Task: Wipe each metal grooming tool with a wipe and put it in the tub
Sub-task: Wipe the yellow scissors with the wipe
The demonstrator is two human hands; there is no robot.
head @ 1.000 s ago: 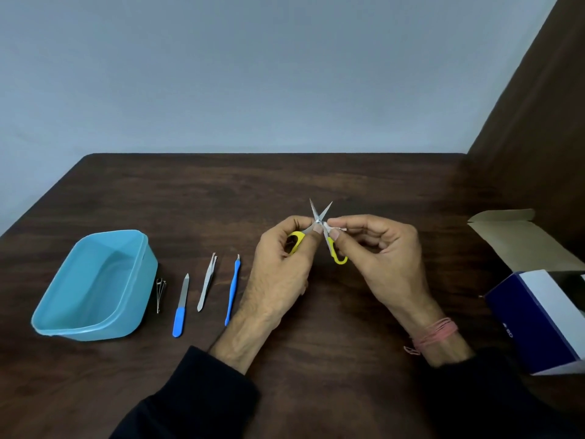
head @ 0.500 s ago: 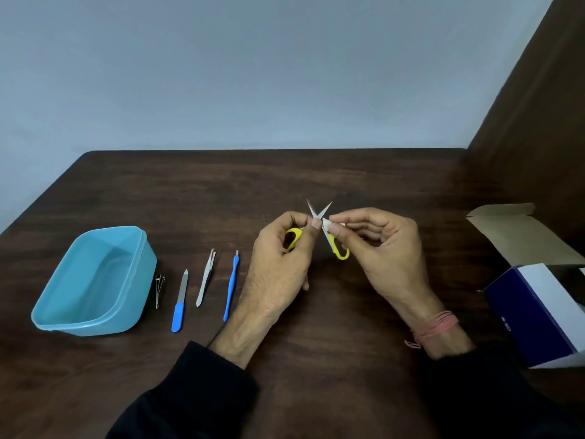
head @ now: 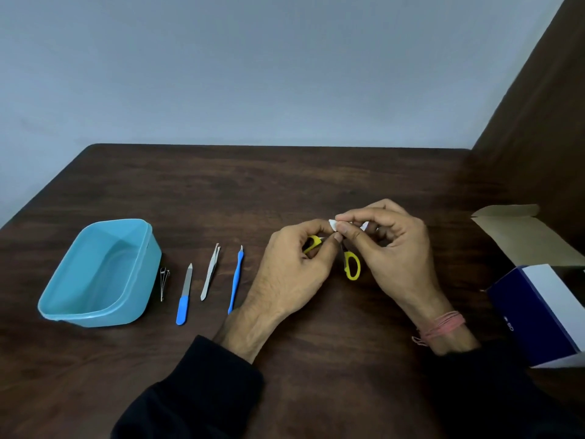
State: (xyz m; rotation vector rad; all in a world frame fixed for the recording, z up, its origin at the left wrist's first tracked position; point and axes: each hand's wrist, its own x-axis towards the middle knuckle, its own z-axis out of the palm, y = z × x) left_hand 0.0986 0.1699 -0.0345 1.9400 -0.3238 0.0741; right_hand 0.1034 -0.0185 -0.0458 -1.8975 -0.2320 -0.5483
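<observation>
1. The left hand [head: 294, 264] grips one yellow handle loop of the small scissors [head: 351, 264], fingers curled round it; the other loop hangs free below and between the hands, above the desk [head: 285, 185].
2. The right hand [head: 389, 245] pinches a small white wipe [head: 333, 224] between thumb and fingertips, at the spot where the blades should be. The blades are hidden by the fingers and the wipe, so I cannot tell whether they are spread or together.
3. Governing relation: the scissors run from the handles, low and toward the person, up and away to the covered blade end. The wipe sits at that far end, touching the left hand's fingertips. In my judgement the wiping stroke has to run along this axis, and the right hand is the one placed to make it.
4. Appearance: a short pair, bright yellow plastic loops, with a thin metal shank showing just above the free loop.
5. The tub [head: 95, 274], light blue and with nothing in it, stands well to the left, nearer the left hand, which I judge the likelier to carry the scissors over.
6. Between tub and left hand lie four tools in a row, long axes pointing roughly away from the person: nail clipper [head: 164, 282] just beside the tub, blue-handled file [head: 184, 296], tweezers [head: 210, 272], blue cuticle tool [head: 235, 278]. The task appears to be at its first tool.
</observation>
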